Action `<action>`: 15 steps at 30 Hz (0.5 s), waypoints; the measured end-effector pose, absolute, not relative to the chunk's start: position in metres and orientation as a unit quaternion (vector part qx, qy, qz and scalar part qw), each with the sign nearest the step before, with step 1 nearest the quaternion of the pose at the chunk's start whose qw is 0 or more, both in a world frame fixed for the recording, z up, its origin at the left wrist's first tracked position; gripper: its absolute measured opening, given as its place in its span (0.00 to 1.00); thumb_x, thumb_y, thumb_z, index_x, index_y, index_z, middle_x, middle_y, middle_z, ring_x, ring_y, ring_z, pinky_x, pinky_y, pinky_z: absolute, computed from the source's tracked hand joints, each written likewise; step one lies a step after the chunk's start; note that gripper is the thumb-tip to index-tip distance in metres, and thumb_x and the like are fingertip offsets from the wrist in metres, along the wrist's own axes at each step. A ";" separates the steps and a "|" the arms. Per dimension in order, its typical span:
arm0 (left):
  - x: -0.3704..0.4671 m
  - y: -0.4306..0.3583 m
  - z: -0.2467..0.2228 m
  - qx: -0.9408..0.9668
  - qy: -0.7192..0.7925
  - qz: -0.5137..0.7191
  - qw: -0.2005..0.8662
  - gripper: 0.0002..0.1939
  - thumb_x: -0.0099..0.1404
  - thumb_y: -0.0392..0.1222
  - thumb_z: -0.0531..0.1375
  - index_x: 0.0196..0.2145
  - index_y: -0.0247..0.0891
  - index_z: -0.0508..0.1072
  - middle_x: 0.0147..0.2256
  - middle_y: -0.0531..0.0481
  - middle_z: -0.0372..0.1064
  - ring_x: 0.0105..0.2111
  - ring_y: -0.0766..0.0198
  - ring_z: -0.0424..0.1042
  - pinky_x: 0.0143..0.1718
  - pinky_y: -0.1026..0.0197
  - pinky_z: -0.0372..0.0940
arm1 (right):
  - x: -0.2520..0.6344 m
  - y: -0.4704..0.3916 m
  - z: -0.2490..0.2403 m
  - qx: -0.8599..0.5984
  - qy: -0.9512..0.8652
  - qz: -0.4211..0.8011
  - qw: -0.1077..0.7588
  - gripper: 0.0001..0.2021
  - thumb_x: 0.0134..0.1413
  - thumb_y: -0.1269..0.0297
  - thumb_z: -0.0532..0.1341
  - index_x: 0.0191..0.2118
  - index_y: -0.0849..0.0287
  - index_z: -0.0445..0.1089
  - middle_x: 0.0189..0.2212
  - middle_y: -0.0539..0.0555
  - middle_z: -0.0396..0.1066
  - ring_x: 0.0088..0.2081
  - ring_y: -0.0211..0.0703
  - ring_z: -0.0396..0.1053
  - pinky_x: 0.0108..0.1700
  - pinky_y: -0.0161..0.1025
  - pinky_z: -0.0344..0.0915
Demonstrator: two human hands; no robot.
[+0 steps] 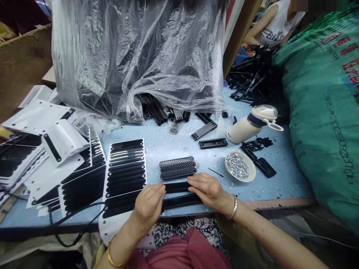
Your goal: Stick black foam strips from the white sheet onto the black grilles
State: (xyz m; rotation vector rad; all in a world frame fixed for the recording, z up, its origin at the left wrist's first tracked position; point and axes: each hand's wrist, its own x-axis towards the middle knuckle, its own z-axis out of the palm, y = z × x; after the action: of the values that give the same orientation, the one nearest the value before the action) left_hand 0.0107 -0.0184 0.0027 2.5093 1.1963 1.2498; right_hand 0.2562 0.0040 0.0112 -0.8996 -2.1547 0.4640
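Near the table's front edge, my left hand (148, 201) pinches the left end of a narrow black strip (176, 187). The strip's right end is between the fingers of my right hand (209, 188), so it stretches level between both hands. Just below it lies a second long black piece (182, 201), partly hidden by my fingers. Directly beyond my hands sit several black pieces with a mesh pattern (178, 167), side by side. Left of my left hand, a white sheet (108, 222) carries rows of black rounded strips (126, 164).
A bowl (251, 177) of small metal parts (237, 165) stands right, beside a white bottle (242, 129). More strip sheets (84, 186) pile up left, with a black cable (75, 213) across them. Plastic sheeting (140, 56) hangs behind; a green sack (316, 112) and another person (275, 22) are right.
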 end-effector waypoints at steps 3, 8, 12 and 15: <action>0.011 -0.018 0.003 0.821 0.393 0.412 0.044 0.11 0.62 0.26 0.57 0.42 0.33 0.71 0.36 0.39 0.77 0.35 0.57 0.76 0.34 0.57 0.70 | 0.264 0.003 0.016 -0.370 -0.814 0.226 0.387 0.14 0.57 0.65 0.63 0.49 0.59 0.70 0.39 0.59 0.77 0.38 0.46 0.75 0.38 0.43 0.75; 0.011 -0.017 0.011 0.812 0.417 0.405 0.054 0.09 0.63 0.28 0.58 0.41 0.35 0.72 0.35 0.41 0.76 0.34 0.58 0.76 0.35 0.57 0.69 | 0.283 -0.003 0.024 -0.487 -0.746 0.228 0.391 0.05 0.56 0.68 0.61 0.38 0.57 0.74 0.28 0.54 0.75 0.29 0.42 0.73 0.31 0.39 0.72; 0.009 -0.017 0.019 0.802 0.444 0.396 0.045 0.08 0.63 0.31 0.59 0.41 0.36 0.72 0.32 0.46 0.75 0.31 0.61 0.74 0.33 0.59 0.68 | 0.283 -0.007 0.020 -0.543 -0.684 0.289 0.392 0.06 0.57 0.67 0.59 0.34 0.58 0.74 0.23 0.52 0.74 0.25 0.40 0.72 0.27 0.36 0.70; 0.008 -0.017 0.022 0.783 0.478 0.391 0.069 0.05 0.63 0.35 0.59 0.39 0.36 0.72 0.24 0.52 0.70 0.23 0.66 0.70 0.27 0.63 0.66 | 0.278 -0.008 0.014 -0.540 -0.660 0.352 0.386 0.07 0.56 0.67 0.58 0.36 0.60 0.74 0.23 0.52 0.73 0.23 0.38 0.71 0.24 0.34 0.69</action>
State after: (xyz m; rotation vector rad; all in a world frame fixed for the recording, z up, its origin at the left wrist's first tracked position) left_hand 0.0079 -0.0170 0.0223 2.3586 1.4403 1.1777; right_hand 0.2782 -0.0082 0.0143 -1.3741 -1.6803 0.8975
